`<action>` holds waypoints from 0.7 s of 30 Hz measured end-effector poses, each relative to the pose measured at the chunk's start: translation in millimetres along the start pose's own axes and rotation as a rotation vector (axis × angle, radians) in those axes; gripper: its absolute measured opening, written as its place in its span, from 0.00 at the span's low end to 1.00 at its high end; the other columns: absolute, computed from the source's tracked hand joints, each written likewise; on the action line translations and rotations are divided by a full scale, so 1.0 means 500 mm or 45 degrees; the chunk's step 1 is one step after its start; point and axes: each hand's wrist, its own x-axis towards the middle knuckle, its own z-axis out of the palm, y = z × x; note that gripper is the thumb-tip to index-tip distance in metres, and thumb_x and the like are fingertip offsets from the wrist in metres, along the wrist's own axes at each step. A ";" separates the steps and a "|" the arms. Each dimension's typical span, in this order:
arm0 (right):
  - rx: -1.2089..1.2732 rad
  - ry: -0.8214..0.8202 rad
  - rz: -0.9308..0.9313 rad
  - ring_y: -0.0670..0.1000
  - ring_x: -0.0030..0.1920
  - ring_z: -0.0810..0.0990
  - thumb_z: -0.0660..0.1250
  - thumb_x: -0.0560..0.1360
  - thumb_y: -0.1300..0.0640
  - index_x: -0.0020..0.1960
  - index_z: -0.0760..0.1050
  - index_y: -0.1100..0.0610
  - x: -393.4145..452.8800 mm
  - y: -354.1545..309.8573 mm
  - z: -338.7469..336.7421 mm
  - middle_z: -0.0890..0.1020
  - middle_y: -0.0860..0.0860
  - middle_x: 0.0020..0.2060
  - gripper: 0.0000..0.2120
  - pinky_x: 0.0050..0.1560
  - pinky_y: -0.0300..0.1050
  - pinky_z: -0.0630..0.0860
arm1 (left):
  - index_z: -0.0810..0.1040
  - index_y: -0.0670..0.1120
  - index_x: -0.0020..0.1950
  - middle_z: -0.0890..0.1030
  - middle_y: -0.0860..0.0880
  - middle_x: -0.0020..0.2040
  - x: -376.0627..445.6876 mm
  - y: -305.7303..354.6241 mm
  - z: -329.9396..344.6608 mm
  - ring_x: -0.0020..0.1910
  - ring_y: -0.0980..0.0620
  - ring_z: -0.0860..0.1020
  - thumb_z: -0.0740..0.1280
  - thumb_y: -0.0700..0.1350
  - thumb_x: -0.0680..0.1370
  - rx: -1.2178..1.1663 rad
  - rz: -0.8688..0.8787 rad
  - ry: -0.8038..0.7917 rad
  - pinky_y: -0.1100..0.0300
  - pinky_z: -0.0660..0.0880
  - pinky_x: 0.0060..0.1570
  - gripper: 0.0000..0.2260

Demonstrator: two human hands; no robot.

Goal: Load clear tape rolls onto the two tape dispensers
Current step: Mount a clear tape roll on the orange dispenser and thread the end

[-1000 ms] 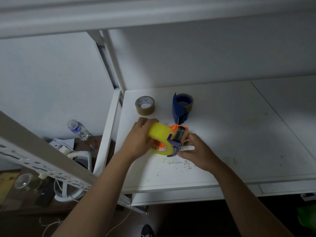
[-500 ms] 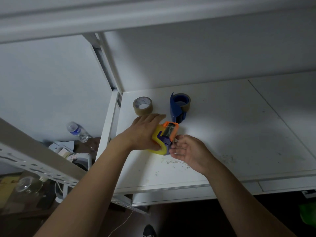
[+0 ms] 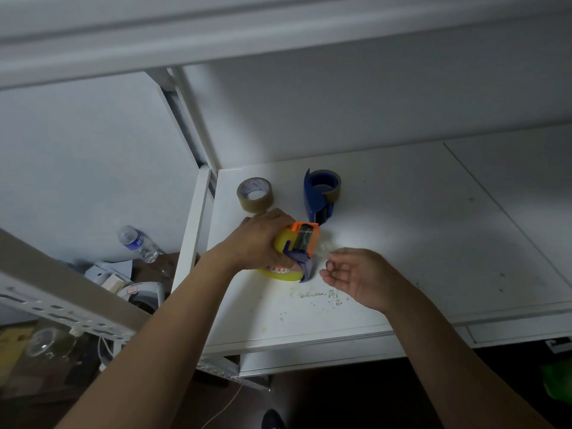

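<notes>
Firmly, the yellow tape roll (image 3: 280,274) in its orange dispenser (image 3: 305,238) is clasped by the left hand (image 3: 260,243) on the white shelf (image 3: 433,243). Just right of the dispenser, the right hand (image 3: 356,274) is held loosely open, grasping nothing. Behind it are seen a blue dispenser (image 3: 318,196) and a brown tape roll (image 3: 254,195).

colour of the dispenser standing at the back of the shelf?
Dark blue dispenser; the head view shows it.

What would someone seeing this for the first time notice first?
The bright yellow and orange tape dispenser at the middle of the white shelf, gripped from the left by the left hand. The right hand is open just right of it. Behind stand a dark blue tape dispenser and a loose brown tape roll.
</notes>
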 end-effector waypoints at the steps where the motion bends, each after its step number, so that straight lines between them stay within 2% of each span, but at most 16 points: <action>1: 0.024 0.021 -0.071 0.59 0.40 0.84 0.61 0.78 0.67 0.41 0.73 0.62 -0.006 -0.007 -0.002 0.81 0.60 0.36 0.08 0.46 0.50 0.81 | 0.73 0.52 0.63 0.74 0.52 0.58 0.000 -0.002 -0.001 0.56 0.48 0.73 0.76 0.62 0.63 -0.019 -0.016 0.017 0.49 0.73 0.56 0.32; 4: 0.174 0.024 -0.228 0.66 0.50 0.83 0.55 0.79 0.67 0.40 0.70 0.61 -0.024 -0.028 0.003 0.82 0.64 0.43 0.11 0.46 0.55 0.81 | 0.73 0.53 0.65 0.71 0.51 0.60 0.004 -0.006 0.001 0.58 0.48 0.71 0.78 0.58 0.64 -0.038 -0.043 0.025 0.52 0.73 0.56 0.32; 6: 0.180 0.028 -0.291 0.67 0.50 0.82 0.54 0.80 0.66 0.39 0.68 0.60 -0.031 -0.032 0.011 0.82 0.64 0.44 0.12 0.45 0.55 0.81 | 0.73 0.53 0.64 0.71 0.52 0.58 0.007 -0.005 0.005 0.57 0.48 0.71 0.77 0.60 0.64 -0.049 -0.036 0.023 0.52 0.73 0.56 0.31; 11: 0.125 0.044 -0.372 0.69 0.52 0.81 0.53 0.80 0.66 0.40 0.66 0.60 -0.048 -0.035 0.028 0.80 0.67 0.51 0.11 0.51 0.59 0.78 | 0.72 0.55 0.64 0.74 0.54 0.57 0.005 -0.007 0.009 0.56 0.49 0.73 0.72 0.67 0.61 -0.075 -0.041 0.054 0.51 0.73 0.55 0.35; 14: 0.064 0.036 -0.450 0.69 0.51 0.81 0.52 0.81 0.67 0.41 0.64 0.60 -0.058 -0.056 0.036 0.82 0.63 0.45 0.10 0.53 0.59 0.78 | 0.69 0.56 0.62 0.75 0.54 0.58 0.001 -0.005 0.014 0.55 0.49 0.73 0.71 0.67 0.61 -0.082 -0.039 0.087 0.51 0.74 0.54 0.34; 16: -0.008 0.075 -0.489 0.68 0.50 0.81 0.52 0.81 0.67 0.41 0.65 0.59 -0.058 -0.066 0.040 0.82 0.58 0.38 0.10 0.54 0.60 0.77 | 0.70 0.55 0.62 0.75 0.53 0.57 0.003 -0.003 0.019 0.55 0.48 0.73 0.72 0.66 0.62 -0.080 -0.043 0.093 0.49 0.75 0.53 0.33; 17: -0.020 0.097 -0.493 0.68 0.50 0.81 0.53 0.80 0.67 0.42 0.66 0.59 -0.055 -0.067 0.040 0.82 0.58 0.38 0.10 0.55 0.61 0.77 | 0.69 0.55 0.62 0.75 0.53 0.57 0.005 -0.003 0.020 0.55 0.48 0.72 0.72 0.66 0.62 -0.082 -0.053 0.089 0.48 0.75 0.54 0.32; 21: 0.068 0.164 -0.415 0.68 0.50 0.82 0.56 0.79 0.64 0.46 0.70 0.61 -0.043 -0.059 0.032 0.74 0.70 0.59 0.05 0.56 0.64 0.77 | 0.68 0.57 0.62 0.73 0.54 0.57 0.003 -0.007 0.020 0.57 0.50 0.71 0.68 0.73 0.59 -0.102 -0.081 0.053 0.47 0.73 0.57 0.37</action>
